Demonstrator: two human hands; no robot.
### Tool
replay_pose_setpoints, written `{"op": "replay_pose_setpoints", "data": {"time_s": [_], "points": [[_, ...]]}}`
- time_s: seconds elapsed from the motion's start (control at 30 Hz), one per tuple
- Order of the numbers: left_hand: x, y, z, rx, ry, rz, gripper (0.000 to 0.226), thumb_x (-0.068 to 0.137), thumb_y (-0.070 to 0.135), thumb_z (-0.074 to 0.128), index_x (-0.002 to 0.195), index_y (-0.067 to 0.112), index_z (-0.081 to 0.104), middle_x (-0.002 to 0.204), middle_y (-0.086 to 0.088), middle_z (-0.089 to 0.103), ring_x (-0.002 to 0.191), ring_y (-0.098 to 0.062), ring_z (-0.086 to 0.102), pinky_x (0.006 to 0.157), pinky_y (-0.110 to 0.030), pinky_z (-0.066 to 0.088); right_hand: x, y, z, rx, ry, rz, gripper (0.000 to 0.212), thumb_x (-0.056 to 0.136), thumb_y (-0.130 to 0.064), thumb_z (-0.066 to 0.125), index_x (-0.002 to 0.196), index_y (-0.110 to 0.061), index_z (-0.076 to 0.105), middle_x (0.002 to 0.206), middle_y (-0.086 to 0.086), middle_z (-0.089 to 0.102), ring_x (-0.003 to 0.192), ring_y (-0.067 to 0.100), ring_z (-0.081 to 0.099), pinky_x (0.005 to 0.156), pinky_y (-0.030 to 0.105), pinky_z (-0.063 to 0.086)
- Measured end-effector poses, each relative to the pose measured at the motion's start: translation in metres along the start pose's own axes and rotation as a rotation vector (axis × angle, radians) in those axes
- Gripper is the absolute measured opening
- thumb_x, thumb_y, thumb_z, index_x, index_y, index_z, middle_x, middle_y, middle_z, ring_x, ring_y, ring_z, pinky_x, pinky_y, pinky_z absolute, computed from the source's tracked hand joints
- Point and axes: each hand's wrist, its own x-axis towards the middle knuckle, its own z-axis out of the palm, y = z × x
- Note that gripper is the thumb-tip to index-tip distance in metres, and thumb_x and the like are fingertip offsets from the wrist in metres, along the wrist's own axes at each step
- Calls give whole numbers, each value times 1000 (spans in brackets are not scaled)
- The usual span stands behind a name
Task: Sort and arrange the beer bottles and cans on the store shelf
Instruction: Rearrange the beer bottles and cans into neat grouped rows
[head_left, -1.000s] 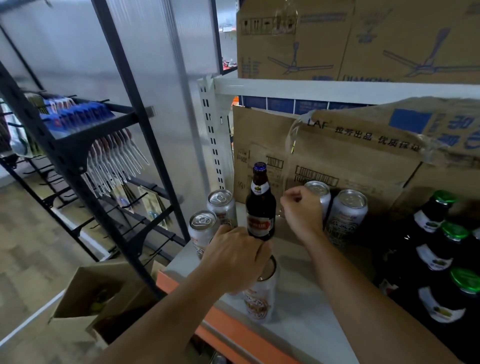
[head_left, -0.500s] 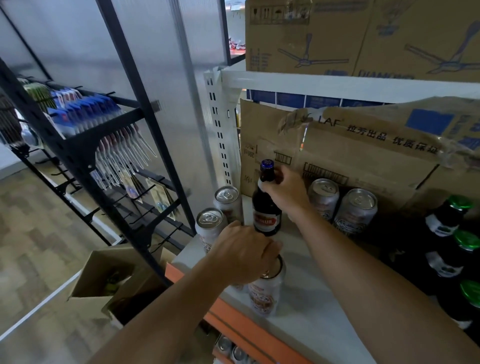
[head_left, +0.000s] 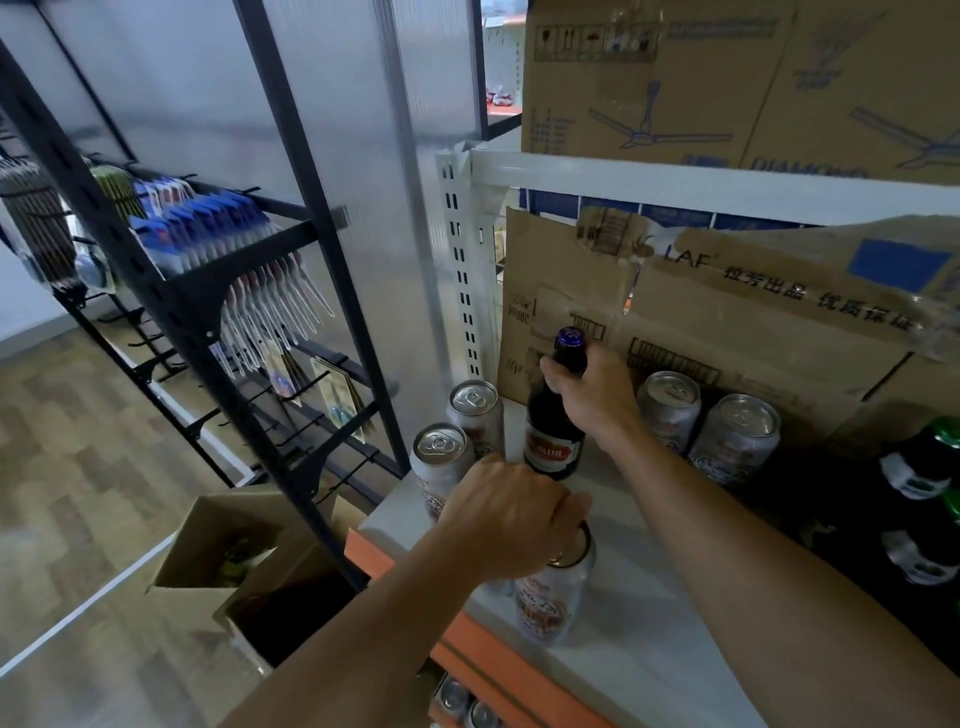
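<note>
On the white shelf (head_left: 649, 629), the brown bottle (head_left: 551, 441) stands roughly upright, far of the front-edge can (head_left: 550, 608), its neck gripped from the right by the right hand (head_left: 597, 400), while the left hand (head_left: 511, 517) clasps that can's top.

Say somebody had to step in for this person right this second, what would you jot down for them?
Left hand grips the top of the front can near the shelf edge.
Right hand grips the neck of the brown bottle, upright between the left cans and the right cans.
Green-capped bottles stand far right.
Done: four cans stand upright.
Left, probably: bottle over to the bottles, front can in with the cans.
</note>
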Motion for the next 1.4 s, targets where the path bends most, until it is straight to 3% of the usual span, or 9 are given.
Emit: {"op": "replay_pose_setpoints", "data": {"time_s": [0.13,0.3,0.5,0.6,0.63,0.7,0.8,0.97,1.4], "points": [[5,-4,1,-45,-20,-16,56,101,48,25,74,16,62,69,-2,64,59,-18,52,70,-31,47,-9,-23,-23,91,63,-93,12,92,-31,64,89,-19,61,81,-5,62,78,10,59,64,24,39],[8,-8,4,-204,-50,-52,57,95,61,33,80,17,65,67,0,65,59,-15,61,62,-28,52,-18,-62,-53,336,111,-85,6,93,-36,63,92,-30,62,93,-6,66,94,11,63,85,32,48],[17,-15,-21,-502,-2,-148,66,77,79,32,54,18,37,51,3,36,48,-14,35,51,-28,28,-30,-96,-92,629,228,-60,18,91,-29,68,78,-19,64,78,3,62,83,26,62,93,51,51],[23,-23,-35,-463,-49,-204,72,68,84,40,101,22,59,85,-1,62,82,-19,63,71,-31,51,-34,-113,-114,694,253,-39,22,89,-30,70,72,-18,65,74,4,61,85,32,64,96,57,51],[24,-23,-42,-525,-49,-196,82,65,81,49,126,26,51,107,-2,64,99,-19,62,83,-32,52,-37,-118,-120,712,254,-27,21,87,-32,72,73,-18,67,77,6,62,91,37,67,94,60,51],[28,-14,-57,-753,-5,-52,92,60,76,64,138,38,37,128,6,60,116,-14,59,94,-28,48,-46,-129,-133,791,261,23,20,86,-32,74,82,-15,65,87,12,64,101,43,67,89,62,53],[36,7,-71,-989,-11,197,66,62,49,83,120,43,52,115,18,67,110,-4,63,91,-23,52,-56,-136,-153,871,322,125,28,87,-33,73,97,-12,58,95,10,64,99,31,69,84,48,58],[38,31,-76,-920,89,149,32,68,26,86,94,36,68,89,17,74,86,3,68,75,-16,51,-69,-129,-176,859,342,177,32,85,-37,74,97,-11,59,94,8,68,92,28,70,83,44,58],[24,61,-87,-977,-33,288,44,58,53,73,98,34,71,93,7,75,90,-5,69,76,-21,53,-96,-99,-204,963,124,80,25,88,-32,67,88,-10,54,72,11,64,68,26,65,72,37,58]]}}
